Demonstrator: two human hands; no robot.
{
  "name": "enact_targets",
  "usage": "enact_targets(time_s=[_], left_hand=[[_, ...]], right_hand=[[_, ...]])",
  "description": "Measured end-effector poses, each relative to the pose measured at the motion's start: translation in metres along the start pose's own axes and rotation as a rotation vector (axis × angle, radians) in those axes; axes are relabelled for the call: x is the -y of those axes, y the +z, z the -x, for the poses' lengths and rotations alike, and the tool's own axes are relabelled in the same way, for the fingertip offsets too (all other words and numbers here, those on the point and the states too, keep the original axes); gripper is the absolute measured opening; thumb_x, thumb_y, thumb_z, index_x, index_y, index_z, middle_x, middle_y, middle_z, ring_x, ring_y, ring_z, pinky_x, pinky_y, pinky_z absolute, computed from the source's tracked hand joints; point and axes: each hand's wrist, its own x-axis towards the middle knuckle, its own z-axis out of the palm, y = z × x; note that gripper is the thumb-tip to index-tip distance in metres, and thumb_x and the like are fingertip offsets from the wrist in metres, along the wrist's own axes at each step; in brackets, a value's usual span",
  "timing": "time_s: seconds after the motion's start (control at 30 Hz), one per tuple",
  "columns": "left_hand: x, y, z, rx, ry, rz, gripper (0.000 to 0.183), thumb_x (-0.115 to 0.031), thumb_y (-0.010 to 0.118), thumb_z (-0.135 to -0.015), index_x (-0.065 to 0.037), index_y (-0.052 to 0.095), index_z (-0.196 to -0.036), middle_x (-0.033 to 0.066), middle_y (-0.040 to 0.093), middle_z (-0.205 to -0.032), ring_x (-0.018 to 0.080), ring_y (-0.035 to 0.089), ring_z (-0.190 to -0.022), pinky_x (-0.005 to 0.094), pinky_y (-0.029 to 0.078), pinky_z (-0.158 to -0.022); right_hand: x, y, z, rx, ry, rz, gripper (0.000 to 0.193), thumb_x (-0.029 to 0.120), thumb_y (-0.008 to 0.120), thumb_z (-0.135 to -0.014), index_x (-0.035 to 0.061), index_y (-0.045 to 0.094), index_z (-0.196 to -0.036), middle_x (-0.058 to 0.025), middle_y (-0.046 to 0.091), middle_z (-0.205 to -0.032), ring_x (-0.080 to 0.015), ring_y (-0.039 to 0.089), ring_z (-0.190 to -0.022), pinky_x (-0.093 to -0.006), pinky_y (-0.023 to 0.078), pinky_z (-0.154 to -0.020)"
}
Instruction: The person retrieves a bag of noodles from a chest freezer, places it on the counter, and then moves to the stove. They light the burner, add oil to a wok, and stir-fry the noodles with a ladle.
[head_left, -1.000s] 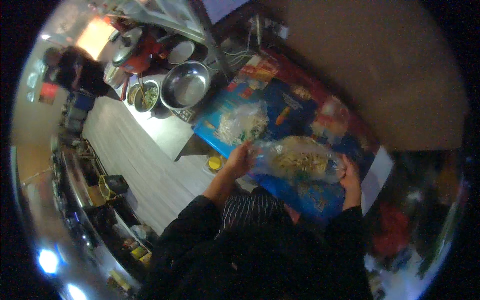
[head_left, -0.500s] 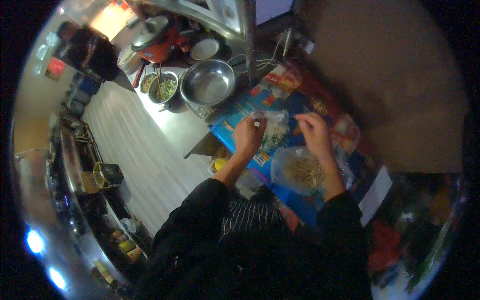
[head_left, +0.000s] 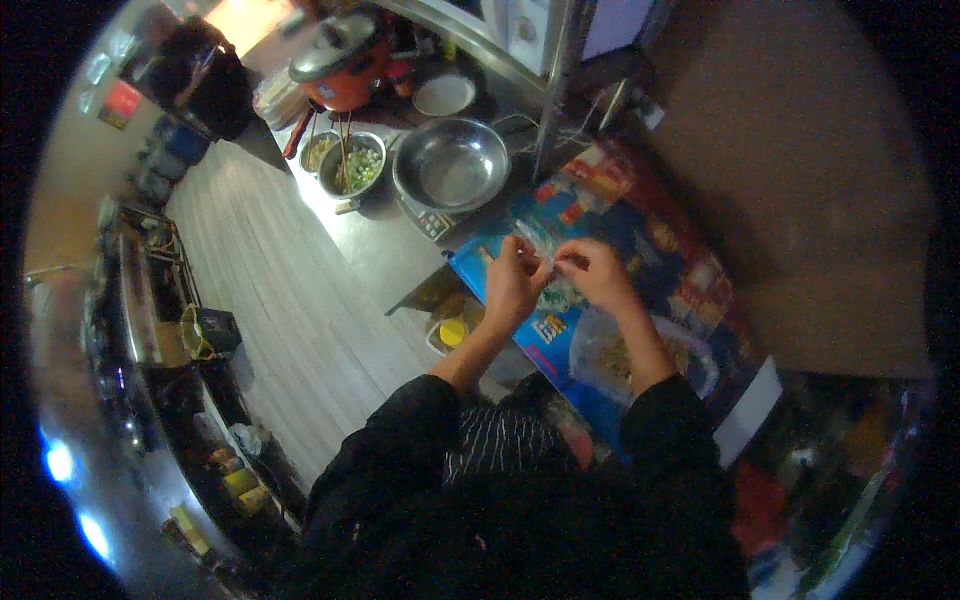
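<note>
I see the left hand point(head_left: 514, 288) and right hand point(head_left: 600, 278) pinching a clear bag point(head_left: 564, 294) – it lies between and just below them, over the blue-covered worktop point(head_left: 472, 266).

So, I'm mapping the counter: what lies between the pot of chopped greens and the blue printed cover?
In the head view, a wide steel bowl, apparently resting on a scale, lies there.
</note>
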Motion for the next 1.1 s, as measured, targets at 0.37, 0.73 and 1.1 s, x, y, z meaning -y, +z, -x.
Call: enact_targets(time_s=[0.37,0.73,1.1], left_hand=[[0.029,0.009,-0.006,0.101,-0.060,-0.131,0.025,-0.023,0.059,-0.092,0.000,0.066,-0.098,0.0189,0.071,-0.080,0.0286,0.072,-0.072,0.0395,0.054,-0.067],[0.053,0.005,-0.014,0.169,-0.432,0.498,0.025,-0.028,0.054,-0.100,-0.003,0.057,-0.093,0.0062,0.059,-0.079,0.0183,0.058,-0.065,0.0339,0.052,-0.060],[0.032,-0.008,0.020,0.061,-0.022,-0.188,0.028,-0.020,0.061,-0.090,0.000,0.064,-0.110,0.0112,0.067,-0.083,0.0199,0.063,-0.073,0.0345,0.051,-0.069]], right_hand=[[0.002,-0.014,0.015,0.296,0.029,-0.122,0.017,0.014,0.077,-0.081,0.0057,0.070,-0.094,-0.0025,0.067,-0.091,-0.0126,0.061,-0.086,-0.0303,0.050,-0.078],[0.010,-0.054,0.033,-0.011,0.345,-0.662,0.031,0.013,0.070,-0.086,0.0037,0.064,-0.114,-0.0050,0.061,-0.120,-0.0171,0.064,-0.099,-0.0289,0.053,-0.079],[-0.032,-0.014,0.030,-0.409,0.271,-0.370,0.022,0.016,0.063,-0.094,0.0045,0.067,-0.112,-0.0040,0.068,-0.089,-0.0112,0.064,-0.076,-0.0245,0.052,-0.060]])
